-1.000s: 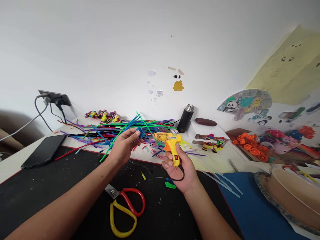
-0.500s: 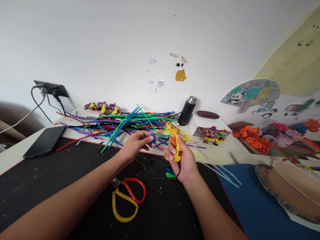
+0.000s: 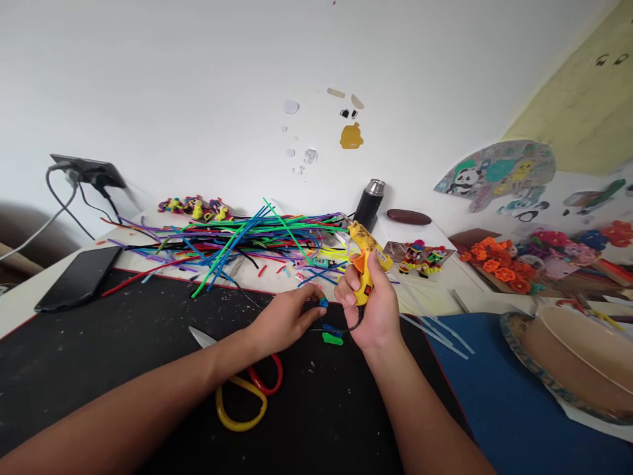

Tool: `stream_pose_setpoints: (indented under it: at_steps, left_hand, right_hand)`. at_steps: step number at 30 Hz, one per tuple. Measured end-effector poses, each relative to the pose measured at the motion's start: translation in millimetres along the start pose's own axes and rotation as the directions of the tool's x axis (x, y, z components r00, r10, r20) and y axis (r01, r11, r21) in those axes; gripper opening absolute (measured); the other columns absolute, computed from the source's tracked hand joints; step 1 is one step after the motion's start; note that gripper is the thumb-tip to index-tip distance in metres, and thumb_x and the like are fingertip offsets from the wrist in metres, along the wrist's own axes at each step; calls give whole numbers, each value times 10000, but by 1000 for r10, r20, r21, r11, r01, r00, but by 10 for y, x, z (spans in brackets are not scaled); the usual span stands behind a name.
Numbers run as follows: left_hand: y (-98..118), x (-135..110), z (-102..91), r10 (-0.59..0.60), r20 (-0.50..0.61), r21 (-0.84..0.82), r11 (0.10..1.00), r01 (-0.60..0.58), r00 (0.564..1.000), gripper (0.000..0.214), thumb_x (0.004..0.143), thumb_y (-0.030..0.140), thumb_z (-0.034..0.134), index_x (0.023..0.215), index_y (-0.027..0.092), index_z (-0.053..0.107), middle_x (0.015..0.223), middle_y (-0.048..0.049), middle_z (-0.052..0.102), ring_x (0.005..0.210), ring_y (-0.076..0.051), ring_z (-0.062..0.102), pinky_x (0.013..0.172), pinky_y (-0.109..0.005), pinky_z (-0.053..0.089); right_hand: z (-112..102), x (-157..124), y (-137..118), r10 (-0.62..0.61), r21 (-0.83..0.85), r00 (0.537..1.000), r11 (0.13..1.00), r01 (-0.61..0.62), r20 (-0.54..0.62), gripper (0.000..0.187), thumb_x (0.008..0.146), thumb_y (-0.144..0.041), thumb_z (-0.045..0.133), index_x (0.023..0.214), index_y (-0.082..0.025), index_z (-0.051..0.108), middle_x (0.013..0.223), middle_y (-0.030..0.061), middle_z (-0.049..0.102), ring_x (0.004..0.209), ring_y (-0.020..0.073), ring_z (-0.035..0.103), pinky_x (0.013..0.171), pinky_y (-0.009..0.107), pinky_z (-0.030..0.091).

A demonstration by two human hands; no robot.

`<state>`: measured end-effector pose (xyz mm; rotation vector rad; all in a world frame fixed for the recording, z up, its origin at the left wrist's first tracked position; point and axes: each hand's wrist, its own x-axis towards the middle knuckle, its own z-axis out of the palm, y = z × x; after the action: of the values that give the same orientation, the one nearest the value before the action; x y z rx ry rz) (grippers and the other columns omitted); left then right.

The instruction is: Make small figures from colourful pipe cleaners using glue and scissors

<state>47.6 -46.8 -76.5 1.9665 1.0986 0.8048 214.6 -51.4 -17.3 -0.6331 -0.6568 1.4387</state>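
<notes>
My right hand is wrapped round the handle of a yellow glue gun with an orange trigger, its nozzle pointing up and left. In the fingertips of my left hand is a small blue piece of pipe cleaner, partly hidden by the fingers, with a bit of green on it. Below the hands, a green pipe cleaner piece lies on the black mat beside a blue one. Scissors with red and yellow handles rest under my left forearm, which hides part of them.
A heap of coloured pipe cleaners spreads along the wall. A phone lies at left and a black flask stands behind the glue gun. Clear glue sticks, small figures and a round basket are at right.
My left hand has come down and right with the blue piece, nearer the other hand. The glue gun has risen slightly and moved right. The view has shifted a little.
</notes>
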Motion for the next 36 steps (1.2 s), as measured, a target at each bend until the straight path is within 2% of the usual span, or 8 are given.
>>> stream_pose_setpoints:
  at_steps: [3,6,9,11,18,24,30,36]
  left_hand:
    - [-77,64,-84,-18,-56,-4,1000,18,998,199,964,408,612,1067,239,635,999,-29,742,727,-181,673,683,-303,522]
    - [-205,140,-201,-54,-148,41,997,61,987,262,958,477,612,1065,240,646,985,-22,746,613,-156,604,620,-301,495]
    - [-323,201,-331,-50,-270,75,995,73,962,281,928,498,646,1046,243,665,1014,-39,760,714,-195,652,662,-311,514]
    - [-375,226,-411,-55,-304,102,991,89,951,274,925,499,660,1035,248,675,1028,-46,770,743,-211,665,681,-318,513]
    - [-516,287,-613,-98,-373,155,974,166,923,248,898,491,689,980,257,701,1026,-72,806,858,-275,718,793,-354,528]
    - [-672,321,-741,-107,-421,268,934,236,901,240,895,466,686,999,250,699,1042,-112,822,864,-308,731,810,-389,525]
    - [-834,340,-816,-110,-445,310,912,268,889,217,906,424,661,1016,241,703,1045,-132,820,977,-348,750,833,-403,522]
    - [-914,328,-903,-96,-486,336,897,287,869,220,896,445,681,1009,259,717,1009,-109,824,947,-333,754,823,-394,527]
  right_hand:
    - [-6,-11,-8,13,5,1000,1000,-14,18,476,889,-635,781,811,-197,611,550,-99,441,369,42,362,367,171,293]
    - [-20,-16,-33,23,11,999,1000,-24,28,445,868,-592,813,828,-195,616,558,-101,442,359,38,347,348,167,256]
    - [-42,-10,-92,9,30,1000,1000,-10,26,412,875,-558,812,839,-205,603,557,-103,425,359,43,337,341,170,241]
    - [-58,-3,-136,-4,35,1000,999,3,19,403,891,-561,796,848,-212,602,557,-103,416,363,49,331,339,176,240]
    - [-76,21,-161,-28,45,1000,999,28,5,401,884,-563,807,870,-213,610,583,-97,438,396,58,371,350,175,246]
    - [-95,27,-155,-21,63,1000,998,20,13,421,856,-538,841,813,-206,584,573,-92,439,417,60,393,345,162,259]
    - [-92,20,-233,-69,36,998,997,68,14,450,893,-550,810,763,-215,540,559,-87,429,406,62,400,343,165,279]
    - [-102,15,-203,-66,-30,998,997,66,-2,408,879,-591,799,912,-210,657,539,-94,462,373,71,410,321,173,270]
